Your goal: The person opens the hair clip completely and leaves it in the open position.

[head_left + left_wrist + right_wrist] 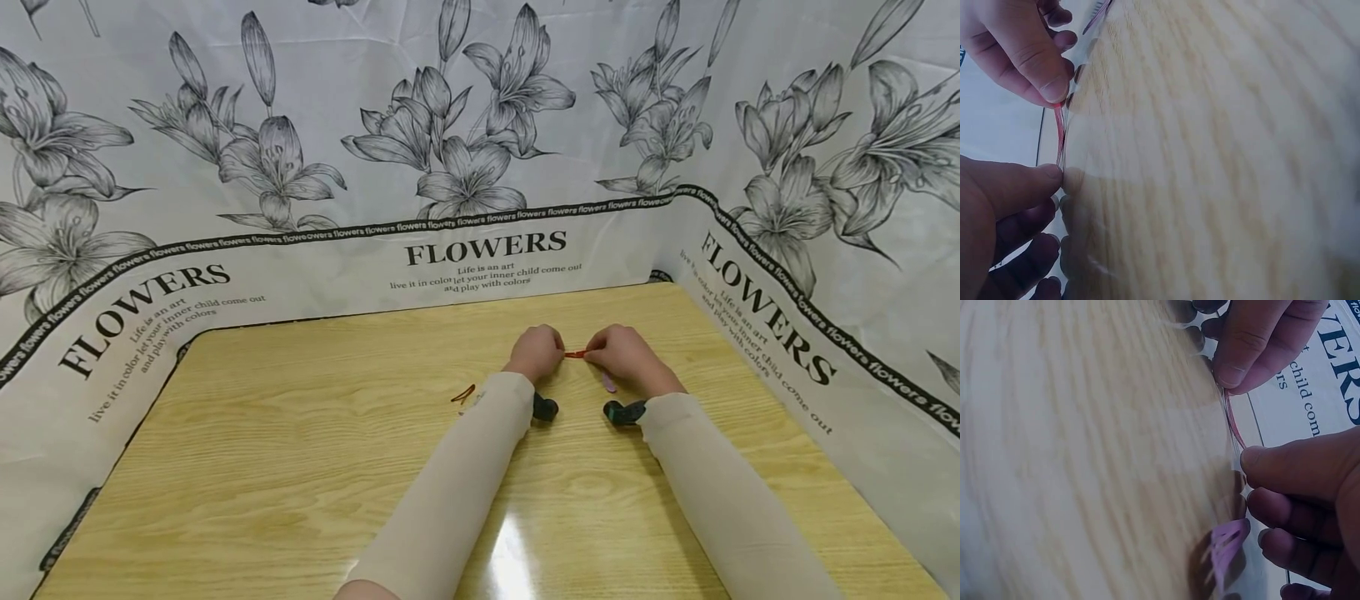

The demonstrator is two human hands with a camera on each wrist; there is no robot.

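Observation:
In the head view, my left hand [538, 352] and right hand [628, 358] face each other over the far right part of the table. A thin red strand-like band [574, 354] stretches between them, each hand pinching one end with thumb and fingertip. Up close in the right wrist view, the red band [1233, 419] shows as several fine strands, low over the tabletop. A small purple slotted piece [1229, 550] is close by my right hand's lower fingers [1285, 512]. The left wrist view shows my left thumb [1041, 181] at the band's near end.
Left of my left forearm, a thin orange-brown loop [463, 393] lies on the wooden table [300, 433]. White flower-printed cloth [487, 258] rises along the table's back and sides. Dark wrist devices [624, 412] sit on both sleeves.

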